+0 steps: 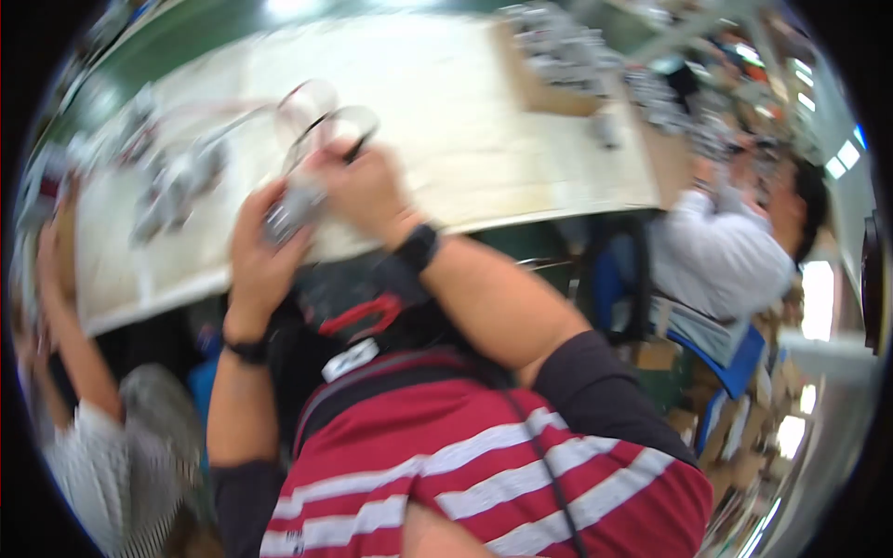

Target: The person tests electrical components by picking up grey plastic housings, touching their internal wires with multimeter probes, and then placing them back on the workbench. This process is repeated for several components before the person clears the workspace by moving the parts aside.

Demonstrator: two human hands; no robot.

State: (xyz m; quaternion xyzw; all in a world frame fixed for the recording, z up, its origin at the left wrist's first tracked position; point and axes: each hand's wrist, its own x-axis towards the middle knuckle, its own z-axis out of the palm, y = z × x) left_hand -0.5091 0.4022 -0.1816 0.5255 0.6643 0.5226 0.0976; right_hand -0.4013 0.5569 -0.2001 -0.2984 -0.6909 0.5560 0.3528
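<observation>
My left hand [262,251] is closed around a small grey part [296,212], rounded and smooth, held just above the table's near edge. My right hand [365,191] meets it from the right with bent fingers pinching thin wires. These wires [314,126], dark and reddish, rise in loose loops beyond my fingertips. A short black piece [353,149] shows at the right fingers; blur hides its kind. Where the wires meet the grey part is covered by my fingers.
On the pale table cover [419,93] several grey parts [181,181] with wires lie to the left. A cardboard tray [544,88] heaped with grey pieces stands at the far right. One person [721,246] sits at right, another person [93,465] at left.
</observation>
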